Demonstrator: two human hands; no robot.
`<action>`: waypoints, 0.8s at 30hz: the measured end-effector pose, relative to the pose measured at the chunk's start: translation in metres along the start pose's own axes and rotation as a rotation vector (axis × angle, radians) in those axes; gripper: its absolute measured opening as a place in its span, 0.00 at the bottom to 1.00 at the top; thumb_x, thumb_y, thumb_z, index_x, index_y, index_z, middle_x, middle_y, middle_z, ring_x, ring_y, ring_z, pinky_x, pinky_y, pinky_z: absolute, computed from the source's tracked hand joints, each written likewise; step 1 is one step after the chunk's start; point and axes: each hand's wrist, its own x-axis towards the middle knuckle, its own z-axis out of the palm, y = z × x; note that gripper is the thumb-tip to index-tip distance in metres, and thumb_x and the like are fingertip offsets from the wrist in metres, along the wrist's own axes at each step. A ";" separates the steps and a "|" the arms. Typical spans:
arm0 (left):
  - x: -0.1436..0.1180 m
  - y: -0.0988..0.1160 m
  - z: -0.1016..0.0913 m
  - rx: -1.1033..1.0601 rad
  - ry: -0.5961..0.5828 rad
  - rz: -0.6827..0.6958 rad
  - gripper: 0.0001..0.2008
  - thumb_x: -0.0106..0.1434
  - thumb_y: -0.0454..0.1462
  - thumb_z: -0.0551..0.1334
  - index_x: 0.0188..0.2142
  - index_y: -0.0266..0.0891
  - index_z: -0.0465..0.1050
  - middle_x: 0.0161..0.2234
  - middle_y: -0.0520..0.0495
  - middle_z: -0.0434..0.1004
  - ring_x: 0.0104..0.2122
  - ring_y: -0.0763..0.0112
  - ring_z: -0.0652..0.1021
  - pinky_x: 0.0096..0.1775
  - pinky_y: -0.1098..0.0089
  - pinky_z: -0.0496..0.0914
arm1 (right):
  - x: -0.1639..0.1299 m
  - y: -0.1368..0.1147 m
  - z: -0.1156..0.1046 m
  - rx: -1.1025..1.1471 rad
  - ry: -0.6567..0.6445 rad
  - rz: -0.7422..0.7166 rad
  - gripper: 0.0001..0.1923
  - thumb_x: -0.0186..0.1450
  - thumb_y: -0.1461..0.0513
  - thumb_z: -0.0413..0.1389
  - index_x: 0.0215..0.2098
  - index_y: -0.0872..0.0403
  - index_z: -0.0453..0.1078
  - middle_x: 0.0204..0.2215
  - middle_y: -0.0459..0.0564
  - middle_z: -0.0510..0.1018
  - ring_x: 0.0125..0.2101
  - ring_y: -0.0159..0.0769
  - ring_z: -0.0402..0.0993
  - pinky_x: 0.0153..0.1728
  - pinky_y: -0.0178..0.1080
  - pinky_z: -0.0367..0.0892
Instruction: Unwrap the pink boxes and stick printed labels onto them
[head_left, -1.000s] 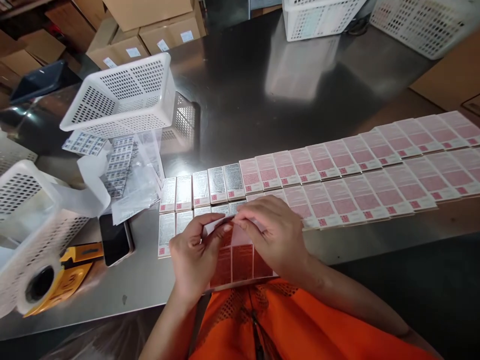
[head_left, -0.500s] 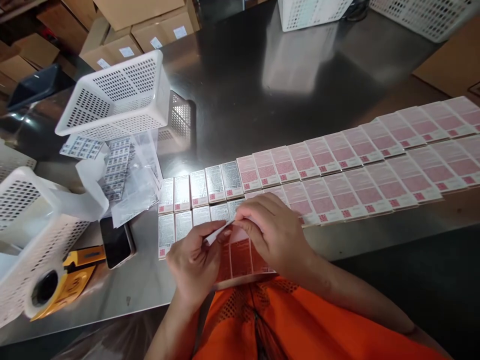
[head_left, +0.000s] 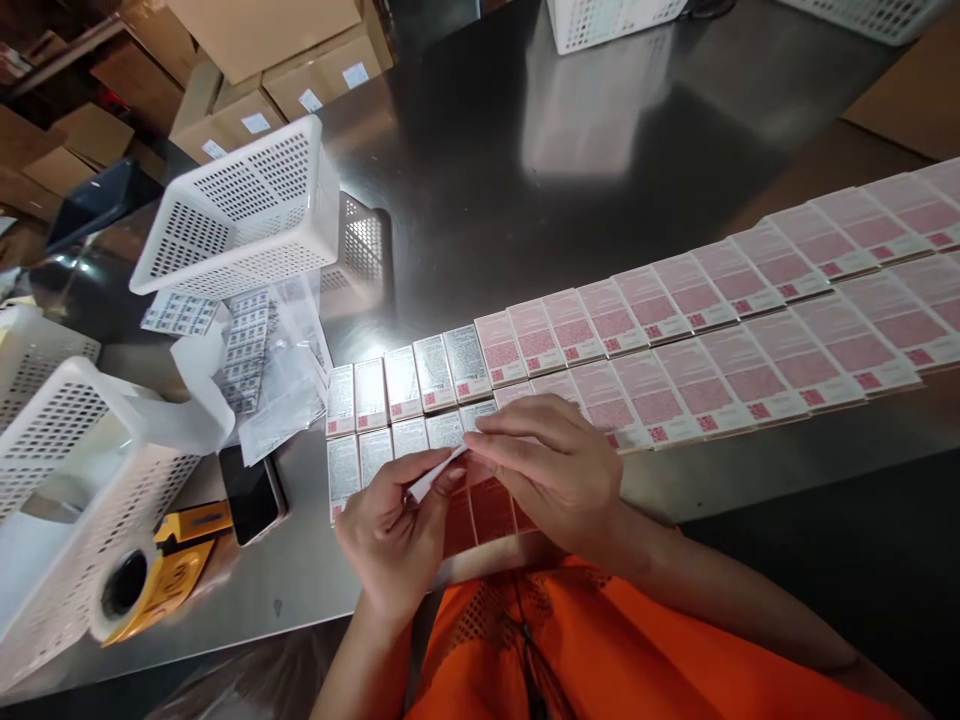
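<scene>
Between thumb and fingers, my left hand [head_left: 394, 530] pinches a small folded white piece of paper [head_left: 436, 474], held at a slant above the table. My right hand [head_left: 559, 470] has its thumb and fingertips closed at the paper's upper right end. Under and around both hands run two rows of flat printed packs. The left ones are silvery-grey packs [head_left: 430, 372], and a long overlapping run of pink packs [head_left: 656, 395] stretches right. Several dark red packs [head_left: 491, 512] lie below my hands, partly covered by them.
At left, a white perforated basket [head_left: 236, 205] stands behind label sheets [head_left: 246, 345] and clear plastic bags. A phone [head_left: 251, 495], a yellow tape dispenser [head_left: 176, 580] and another white basket [head_left: 45, 560] sit nearer. Cardboard boxes [head_left: 300, 90] are stacked behind the metal table [head_left: 450, 230].
The view has shifted slightly, so the things at left sit further right. My right fingers look straighter at the paper's end. My left hand keeps its pinch.
</scene>
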 end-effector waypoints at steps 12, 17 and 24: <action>0.012 -0.017 -0.009 -0.438 -0.268 -0.282 0.21 0.62 0.53 0.64 0.45 0.41 0.79 0.42 0.42 0.82 0.43 0.60 0.81 0.43 0.65 0.76 | -0.004 0.013 0.013 -0.045 -0.118 -0.052 0.06 0.68 0.66 0.55 0.38 0.51 0.74 0.47 0.50 0.80 0.51 0.42 0.74 0.54 0.50 0.71; 0.025 -0.036 -0.008 -0.587 -0.298 -0.630 0.17 0.63 0.51 0.64 0.40 0.41 0.77 0.29 0.50 0.79 0.27 0.72 0.77 0.30 0.74 0.72 | -0.010 0.010 0.007 -0.083 -0.359 -0.249 0.03 0.67 0.64 0.60 0.35 0.50 0.75 0.57 0.48 0.75 0.63 0.49 0.62 0.62 0.56 0.61; 0.063 -0.083 -0.033 -0.558 -0.091 -0.769 0.18 0.47 0.45 0.73 0.25 0.39 0.67 0.22 0.53 0.71 0.22 0.77 0.72 0.25 0.77 0.69 | -0.017 -0.016 -0.057 0.438 -0.610 -0.116 0.04 0.69 0.60 0.57 0.36 0.47 0.73 0.49 0.44 0.80 0.52 0.30 0.76 0.57 0.35 0.70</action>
